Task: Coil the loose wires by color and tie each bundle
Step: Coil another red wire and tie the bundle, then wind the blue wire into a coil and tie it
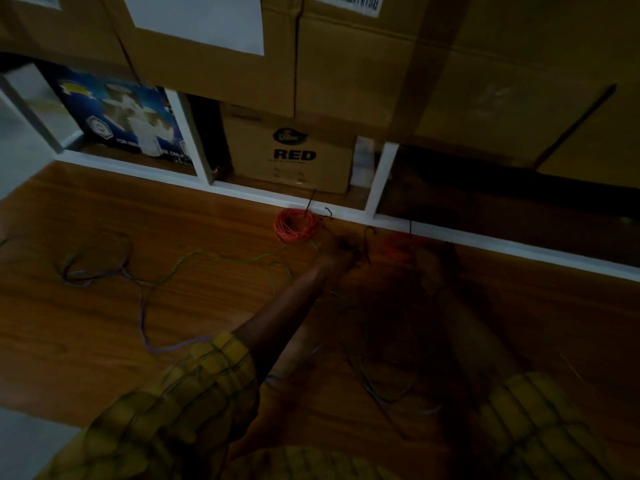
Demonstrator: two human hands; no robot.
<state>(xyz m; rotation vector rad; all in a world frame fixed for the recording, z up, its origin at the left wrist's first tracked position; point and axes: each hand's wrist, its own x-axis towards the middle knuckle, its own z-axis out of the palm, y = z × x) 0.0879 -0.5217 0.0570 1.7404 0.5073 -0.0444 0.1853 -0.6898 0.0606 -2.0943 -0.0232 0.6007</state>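
Observation:
A coiled red wire bundle (297, 226) lies on the wooden floor by the white shelf base, with black tie ends sticking up from it. My left hand (338, 249) sits just right of it, its fingers closed by a thin black tie wire (367, 237). A second red coil (398, 245) lies further right in deep shadow, and my right hand (437, 259) rests against it. A loose green wire (207, 255) and a purple wire (143, 306) snake across the floor to the left. More loose wires (377, 389) lie between my arms.
A white shelf frame (388, 174) runs along the far floor edge. It holds a brown carton marked RED (294, 154) and a blue printed box (117, 123). Large cardboard boxes (346, 64) are stacked above. The scene is dim.

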